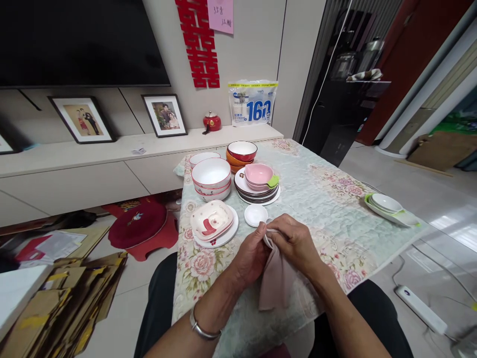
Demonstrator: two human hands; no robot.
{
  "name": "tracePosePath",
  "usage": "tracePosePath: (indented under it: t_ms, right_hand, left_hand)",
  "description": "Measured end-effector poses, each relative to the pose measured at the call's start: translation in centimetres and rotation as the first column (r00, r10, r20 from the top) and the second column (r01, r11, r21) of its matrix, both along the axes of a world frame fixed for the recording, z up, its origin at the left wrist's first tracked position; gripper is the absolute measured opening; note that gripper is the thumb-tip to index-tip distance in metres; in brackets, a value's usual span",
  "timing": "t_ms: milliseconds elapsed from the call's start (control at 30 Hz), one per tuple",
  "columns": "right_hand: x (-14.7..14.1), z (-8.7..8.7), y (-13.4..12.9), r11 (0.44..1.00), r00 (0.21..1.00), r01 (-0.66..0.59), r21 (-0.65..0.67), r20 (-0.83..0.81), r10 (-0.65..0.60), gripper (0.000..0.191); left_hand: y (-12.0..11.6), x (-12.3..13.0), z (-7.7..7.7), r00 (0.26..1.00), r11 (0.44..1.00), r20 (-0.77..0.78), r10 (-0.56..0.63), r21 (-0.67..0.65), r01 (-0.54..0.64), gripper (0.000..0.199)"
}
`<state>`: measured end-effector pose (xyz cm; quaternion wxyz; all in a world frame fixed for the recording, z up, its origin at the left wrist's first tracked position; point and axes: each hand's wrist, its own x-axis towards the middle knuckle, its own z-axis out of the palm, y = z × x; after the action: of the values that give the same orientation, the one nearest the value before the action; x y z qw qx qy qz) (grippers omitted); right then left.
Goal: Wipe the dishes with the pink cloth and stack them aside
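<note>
My left hand [253, 256] and my right hand [294, 241] meet over the near part of the table. Fingers of the left curl round a small white dish [267, 241], mostly hidden, with only a bit of its pale rim showing. A pinkish-beige cloth [276, 288] is pinched in my right hand against that dish and hangs down below. Just beyond my fingers sits a small round white dish [255, 215]. To the left, a cream dish with a red pattern [211, 219] rests on a white plate [234, 231].
Behind stand stacked white bowls [211, 174], red and orange bowls [242, 150], and plates [257, 196] under a pink bowl [259, 174]. Small white dishes lie on a green-edged dish [404, 219] at the right table edge. A red stool [139, 226] stands left.
</note>
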<state>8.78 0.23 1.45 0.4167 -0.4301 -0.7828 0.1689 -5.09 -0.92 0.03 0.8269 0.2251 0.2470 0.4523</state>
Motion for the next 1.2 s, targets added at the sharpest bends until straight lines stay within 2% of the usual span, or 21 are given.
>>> tracePosePath:
  t_ms: [67,133,233,300,333,367,433,533,600,700,767,833,900,1033,1200]
  right_hand:
    - [0.0,-0.2,0.0,0.994,0.988,0.105,0.019,0.115,-0.106,0.016]
    - [0.2,0.1,-0.1,0.99,0.967,0.138,-0.008,0.215,-0.133,0.015]
    - [0.7,1.0,-0.3,0.992,0.978,0.009,-0.125,0.21,0.017,0.017]
    - [0.8,1.4,-0.4,0.98,0.987,-0.102,-0.174,0.107,0.122,0.018]
    - [0.8,1.4,-0.4,0.978,0.99,-0.12,-0.17,0.056,0.131,0.017]
    - [0.7,1.3,-0.3,0.984,0.995,-0.099,-0.148,0.019,0.103,0.015]
    - [0.5,0.9,-0.2,0.997,1.0,0.02,-0.071,0.002,-0.02,0.012]
    - [0.2,0.1,-0.1,0.985,0.981,0.163,0.048,0.095,-0.167,0.009]
    - [0.2,0.0,-0.1,0.982,0.962,0.18,0.058,0.199,-0.188,0.012]
    - [0.5,0.3,-0.2,0.992,0.956,0.118,-0.043,0.277,-0.102,0.016]
    - [0.5,0.7,-0.3,0.994,0.974,0.043,-0.102,0.228,-0.019,0.015]
    - [0.5,0.8,-0.3,0.996,0.992,0.011,-0.087,0.128,0.001,0.011]
    - [0.3,0.9,-0.3,0.998,0.998,0.064,-0.009,0.028,-0.064,0.007]
    - [0.0,1.0,-0.4,0.962,0.974,0.225,0.152,-0.069,-0.217,0.013]
    - [0.1,0.6,-0.1,0.984,0.999,0.041,0.174,-0.003,-0.041,0.025]
  left_hand:
    - [0.0,0.0,-0.2,0.998,0.999,-0.05,0.047,0.023,-0.045,0.04]
    - [-0.1,0.1,-0.2,0.991,0.992,-0.078,0.109,0.078,-0.103,0.037]
    - [-0.1,0.2,0.0,0.982,0.975,-0.059,0.179,0.147,-0.169,0.031]
    - [-0.2,0.3,0.1,0.989,0.982,-0.041,0.141,0.129,-0.135,0.032]
    - [-0.2,0.3,0.1,0.995,0.99,-0.035,0.096,0.106,-0.092,0.034]
    - [-0.3,0.3,0.1,0.998,0.996,-0.03,0.048,0.081,-0.045,0.038]
    - [-0.3,0.2,0.0,0.999,0.999,-0.029,-0.014,0.043,0.015,0.043]
    - [-0.2,0.2,-0.3,0.999,0.999,-0.047,0.022,0.038,-0.02,0.042]
    - [-0.1,0.2,-0.5,0.996,0.996,-0.048,0.07,0.061,-0.067,0.038]
    - [0.1,0.1,-0.5,0.991,0.989,-0.034,0.13,0.069,-0.127,0.036]
    - [0.1,0.0,-0.3,0.995,0.995,-0.028,0.095,0.027,-0.094,0.038]
    - [0.1,0.0,-0.1,1.0,1.0,-0.013,0.001,-0.027,-0.001,0.042]
    - [0.0,0.0,0.1,0.998,0.996,0.012,-0.067,-0.063,0.067,0.042]
    - [-0.1,0.0,0.3,0.997,0.996,0.06,-0.038,-0.076,0.043,0.039]
    - [-0.2,0.1,0.4,0.998,0.997,0.053,-0.046,-0.067,0.049,0.034]
